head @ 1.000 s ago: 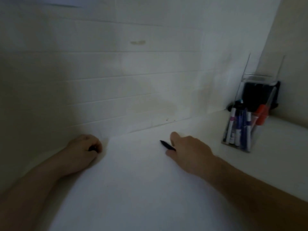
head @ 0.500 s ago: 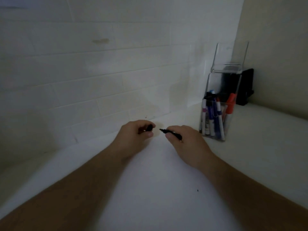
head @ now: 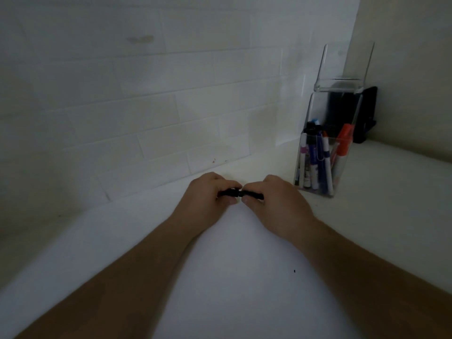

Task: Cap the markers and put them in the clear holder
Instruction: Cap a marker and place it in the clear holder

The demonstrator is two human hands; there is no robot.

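Black marker (head: 253,195) lies level, long axis running left-right across the view, roughly parallel to the wall edge. Its working end points left toward the black cap (head: 227,192); the tail end points right toward the clear holder (head: 342,111). Cap and marker sit on one line, meeting at the gap between the two thumbs; whether the cap is fully seated cannot be told, the joint is dark and partly covered.

Left hand (head: 208,199) has fingers curled over the cap, thumb under it, pinching it. Right hand (head: 274,201) has fingers curled over the marker barrel, thumb below, gripping it. Only a short stretch of barrel shows, just under the right knuckles. Both hands are close together, fingertips nearly touching, held just over the white counter (head: 232,277) near the tiled wall (head: 146,106).

Clear holder stands upright on the counter to the right of the right hand, near but apart. Several capped markers (head: 315,160) stand in it, purple, blue, black and one with an orange cap (head: 344,140), leaning. A dark object (head: 364,113) sits behind the holder in the corner.
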